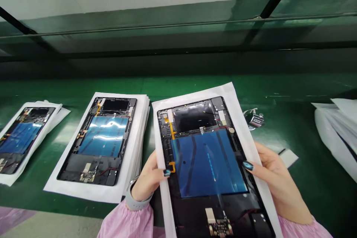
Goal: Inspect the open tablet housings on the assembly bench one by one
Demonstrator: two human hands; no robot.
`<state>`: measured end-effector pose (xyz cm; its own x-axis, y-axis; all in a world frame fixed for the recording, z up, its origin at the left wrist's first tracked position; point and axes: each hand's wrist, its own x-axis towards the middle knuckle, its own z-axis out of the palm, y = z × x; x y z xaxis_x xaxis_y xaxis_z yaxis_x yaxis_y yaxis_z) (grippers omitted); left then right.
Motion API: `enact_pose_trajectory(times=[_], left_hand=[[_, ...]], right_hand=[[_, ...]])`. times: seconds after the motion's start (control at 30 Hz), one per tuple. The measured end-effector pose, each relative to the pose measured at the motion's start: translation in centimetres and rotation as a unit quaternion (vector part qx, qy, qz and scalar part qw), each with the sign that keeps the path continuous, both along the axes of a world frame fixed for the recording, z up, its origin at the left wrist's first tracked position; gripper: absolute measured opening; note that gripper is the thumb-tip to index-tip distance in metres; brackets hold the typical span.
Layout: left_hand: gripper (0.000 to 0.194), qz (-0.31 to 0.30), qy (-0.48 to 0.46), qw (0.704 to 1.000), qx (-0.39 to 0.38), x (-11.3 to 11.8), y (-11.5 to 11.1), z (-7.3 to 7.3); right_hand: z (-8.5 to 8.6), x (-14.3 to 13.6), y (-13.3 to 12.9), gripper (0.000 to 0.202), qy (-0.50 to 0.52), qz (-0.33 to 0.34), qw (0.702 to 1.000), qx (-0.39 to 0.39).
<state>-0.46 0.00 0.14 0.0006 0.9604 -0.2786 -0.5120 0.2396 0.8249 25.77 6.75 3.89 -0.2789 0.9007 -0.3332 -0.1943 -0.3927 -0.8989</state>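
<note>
Both my hands hold an opened tablet [206,160] that lies on a white sheet [237,108], lifted above the green belt. Its inside shows a blue panel, a black shield and an orange flex cable. My left hand [149,182] grips the left edge, thumb on the frame. On the right edge sits my right hand [275,178], its thumb pressed on the black frame. I wear pink sleeves and a watch on the left wrist.
A second opened tablet [100,141] rests on a stack of white sheets [139,126] to the left. A third tablet [19,137] lies at the far left. A small metal part [256,120] sits on the green belt [306,126]. White bags [338,134] lie at the right.
</note>
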Motion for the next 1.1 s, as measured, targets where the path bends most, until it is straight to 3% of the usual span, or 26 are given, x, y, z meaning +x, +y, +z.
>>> enact_pose_trajectory(times=[0.1, 0.2, 0.3, 0.47, 0.67, 1.1], left_hand=[[0.046, -0.015, 0.037, 0.998, 0.040, 0.0, 0.1, 0.2], [0.041, -0.005, 0.071, 0.995, 0.064, 0.1, 0.2, 0.2], [0.037, 0.011, 0.106, 0.991, 0.076, 0.1, 0.2, 0.0], [0.048, 0.036, 0.173, 0.981, 0.074, 0.2, 0.6, 0.0], [0.027, 0.039, 0.213, 0.973, 0.083, 0.8, 1.1, 0.6], [0.030, 0.064, 0.264, 0.955, 0.122, 0.4, 0.1, 0.2]], right_hand=[[-0.1, 0.1, 0.0, 0.026, -0.004, -0.014, 1.000, 0.005], [-0.2, 0.1, -0.1, 0.025, -0.007, -0.014, 1.000, 0.022], [-0.3, 0.0, -0.3, 0.026, -0.020, -0.007, 0.998, 0.059], [-0.4, 0.1, -0.6, 0.032, -0.045, -0.004, 0.993, 0.107], [-0.6, 0.4, -0.5, 0.030, -0.057, 0.014, 0.988, 0.145], [-1.6, 1.2, -1.0, 0.034, -0.077, 0.004, 0.980, 0.183]])
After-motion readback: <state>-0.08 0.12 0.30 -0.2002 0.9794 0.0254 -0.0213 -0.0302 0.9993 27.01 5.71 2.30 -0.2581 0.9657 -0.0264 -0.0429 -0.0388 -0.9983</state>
